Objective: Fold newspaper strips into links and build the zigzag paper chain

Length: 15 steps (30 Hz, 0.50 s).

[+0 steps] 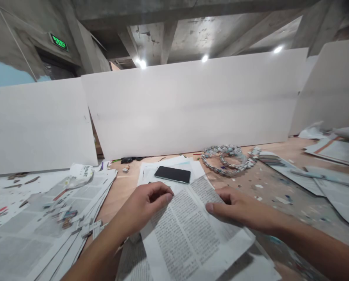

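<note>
- Head view: a printed sheet [188, 230] with columns of dense text lies before the person, between both hands, its lower right corner lifted.
- Left hand [151, 199]: thumb and fingertips brought narrowly together, pinching the sheet's upper left edge.
- Right hand [233, 203]: thumb flat on the sheet near its right edge, fingers curled behind — the paper is held between them.
- Just beyond the sheet, a dark-screened smartphone [172, 174] rests on white papers [146, 171].
- Farther right, a coiled chain of folded paper [221, 171] lies on the tan tabletop [124, 185].
- To the left, small folded paper pieces [88, 227] and a crumpled white bag [80, 175] sit on stacked printed pages [24, 249] — white partition boards [192, 105] stand behind.
</note>
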Each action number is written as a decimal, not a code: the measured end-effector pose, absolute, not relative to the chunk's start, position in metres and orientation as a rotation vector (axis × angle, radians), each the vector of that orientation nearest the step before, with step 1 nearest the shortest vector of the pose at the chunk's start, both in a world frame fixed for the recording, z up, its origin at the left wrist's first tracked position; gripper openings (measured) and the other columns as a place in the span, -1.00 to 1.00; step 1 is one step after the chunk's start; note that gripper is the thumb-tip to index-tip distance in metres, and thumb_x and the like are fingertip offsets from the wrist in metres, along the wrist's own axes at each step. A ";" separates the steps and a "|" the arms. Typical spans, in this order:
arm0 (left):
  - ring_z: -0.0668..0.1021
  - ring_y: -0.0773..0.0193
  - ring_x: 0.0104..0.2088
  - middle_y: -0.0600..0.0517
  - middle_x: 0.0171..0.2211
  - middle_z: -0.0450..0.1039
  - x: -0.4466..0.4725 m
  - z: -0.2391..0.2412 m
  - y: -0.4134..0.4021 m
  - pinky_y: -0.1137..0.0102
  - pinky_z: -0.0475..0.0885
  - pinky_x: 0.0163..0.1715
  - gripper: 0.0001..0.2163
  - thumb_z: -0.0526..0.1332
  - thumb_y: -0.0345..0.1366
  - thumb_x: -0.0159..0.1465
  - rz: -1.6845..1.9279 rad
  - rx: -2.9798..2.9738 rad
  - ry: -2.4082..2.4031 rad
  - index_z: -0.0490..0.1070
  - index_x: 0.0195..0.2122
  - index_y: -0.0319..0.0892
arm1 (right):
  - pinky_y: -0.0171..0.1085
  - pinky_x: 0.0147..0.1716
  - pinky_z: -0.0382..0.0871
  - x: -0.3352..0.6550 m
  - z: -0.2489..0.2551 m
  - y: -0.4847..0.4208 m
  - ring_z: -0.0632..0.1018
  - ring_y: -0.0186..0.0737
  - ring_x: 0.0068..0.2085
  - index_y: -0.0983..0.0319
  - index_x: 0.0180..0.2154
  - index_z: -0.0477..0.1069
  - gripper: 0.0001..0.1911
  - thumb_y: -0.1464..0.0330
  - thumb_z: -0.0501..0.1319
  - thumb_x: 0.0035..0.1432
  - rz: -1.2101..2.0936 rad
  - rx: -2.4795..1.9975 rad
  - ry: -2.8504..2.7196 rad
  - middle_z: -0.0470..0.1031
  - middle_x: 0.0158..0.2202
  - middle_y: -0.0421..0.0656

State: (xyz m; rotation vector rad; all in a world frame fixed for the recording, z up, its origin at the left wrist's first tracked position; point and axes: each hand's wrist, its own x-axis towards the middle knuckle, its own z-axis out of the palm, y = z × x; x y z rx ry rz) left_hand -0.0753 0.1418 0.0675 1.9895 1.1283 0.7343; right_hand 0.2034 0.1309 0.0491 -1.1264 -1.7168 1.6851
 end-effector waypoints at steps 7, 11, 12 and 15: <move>0.40 0.31 -0.39 0.09 -0.39 0.44 -0.074 0.065 0.140 0.37 0.29 -0.39 -0.79 0.15 -0.16 0.41 0.670 1.986 1.122 0.51 -0.24 -0.12 | -0.25 -0.31 0.45 0.210 0.052 0.132 0.60 -0.11 -0.30 0.26 -0.30 0.60 -0.74 0.18 0.34 0.13 1.720 -1.226 -1.722 0.63 -0.33 -0.11; 0.43 0.31 -0.38 0.11 -0.38 0.44 -0.074 0.069 0.138 0.37 0.31 -0.37 -0.76 0.11 -0.15 0.44 0.623 2.033 1.110 0.50 -0.26 -0.10 | -0.28 -0.33 0.43 0.209 0.052 0.132 0.58 -0.17 -0.33 0.26 -0.29 0.60 -0.76 0.22 0.33 0.12 1.731 -1.244 -1.736 0.61 -0.35 -0.13; 0.45 0.30 -0.36 0.10 -0.36 0.45 -0.074 0.070 0.137 0.37 0.32 -0.36 -0.79 0.12 -0.17 0.43 0.612 2.047 1.110 0.50 -0.25 -0.10 | -0.30 -0.34 0.42 0.209 0.052 0.132 0.57 -0.19 -0.35 0.26 -0.28 0.60 -0.76 0.22 0.33 0.11 1.738 -1.247 -1.732 0.61 -0.35 -0.14; 0.48 0.28 -0.30 0.10 -0.30 0.51 -0.074 0.071 0.136 0.38 0.34 -0.32 -0.88 0.20 -0.24 0.38 0.571 2.082 1.110 0.51 -0.25 -0.09 | -0.34 -0.39 0.37 0.209 0.052 0.132 0.54 -0.25 -0.39 0.28 -0.29 0.60 -0.76 0.23 0.33 0.09 1.748 -1.266 -1.722 0.61 -0.35 -0.14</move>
